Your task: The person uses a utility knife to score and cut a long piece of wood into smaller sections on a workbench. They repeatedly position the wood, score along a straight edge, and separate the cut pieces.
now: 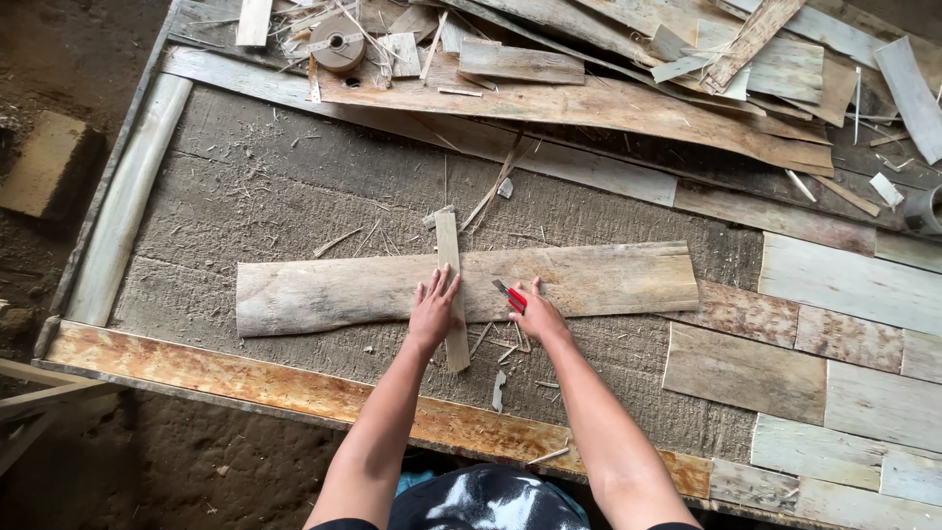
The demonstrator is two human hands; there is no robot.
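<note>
A long, pale, rough plank [324,290] lies flat across the grey worktable [285,196]. A narrow wooden strip [449,257] lies across it at right angles, running from the table's middle toward me. My left hand [434,309] presses flat on that strip, fingers spread. My right hand [537,312] rests on the plank just to the right of the strip and grips a red and black pencil-like tool [509,294], whose tip touches the plank beside the strip.
A heap of thin wood offcuts [628,79] and a brown tape roll [338,44] crowd the table's far edge. Patchwork boards [834,344] form the table's right part. A pale beam [128,196] lies along the left edge, a rusty orange board [235,378] along the near one. Splinters are scattered near my hands.
</note>
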